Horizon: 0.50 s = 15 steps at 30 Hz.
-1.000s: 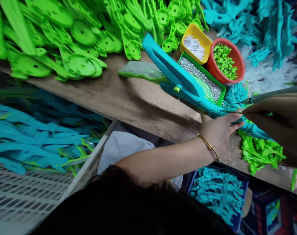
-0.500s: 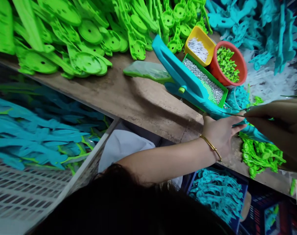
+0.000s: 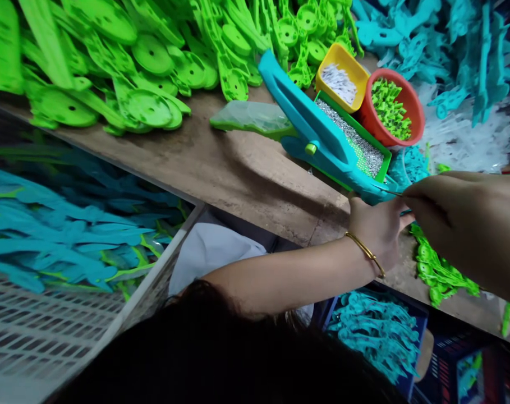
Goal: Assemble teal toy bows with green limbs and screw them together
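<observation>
My left hand [image 3: 375,227], with a gold bangle at the wrist, is closed round the narrow end of a long blue plastic piece [image 3: 322,134]. A green piece with a clear cover [image 3: 255,119] is joined to it and points left. My right hand [image 3: 460,213] pinches a thin dark metal tool [image 3: 387,191], whose tip meets the blue piece just above my left hand. The right hand hides the far end of the blue piece.
Green parts [image 3: 154,56] cover the back left of the table [image 3: 174,160]. A yellow tub [image 3: 355,67], red bowl [image 3: 418,112] and green tray [image 3: 385,168] stand behind the piece. Blue pieces lie in a white crate [image 3: 174,252] at left.
My right hand has moved left with the metal tool, closer to my left hand and over the blue piece. The blue piece has shifted very slightly up and left.
</observation>
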{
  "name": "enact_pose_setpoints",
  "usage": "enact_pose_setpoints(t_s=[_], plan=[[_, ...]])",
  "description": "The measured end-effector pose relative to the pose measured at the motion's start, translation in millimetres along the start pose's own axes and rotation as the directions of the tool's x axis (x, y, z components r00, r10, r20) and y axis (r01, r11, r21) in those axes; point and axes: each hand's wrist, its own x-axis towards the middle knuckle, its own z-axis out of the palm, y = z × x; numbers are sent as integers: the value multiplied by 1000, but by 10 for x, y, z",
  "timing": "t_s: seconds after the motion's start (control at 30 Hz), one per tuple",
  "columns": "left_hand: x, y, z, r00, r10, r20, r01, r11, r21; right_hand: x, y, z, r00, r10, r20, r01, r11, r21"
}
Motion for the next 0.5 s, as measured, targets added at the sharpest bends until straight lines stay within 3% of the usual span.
enact_pose_setpoints(t_s=[0.13,0.3,0.5], plan=[[55,-6,-11,999,-37,-9,37,999,12,101,-10,-86,973,64,220,-70,997,19],[96,-24,-18,999,-53,-15,53,999,4,201,54,-105,960,151,234,-155,988,2],[35,41,99,988,-56,-144,63,997,44,282,50,-144,876,364,316,-395,918,40]])
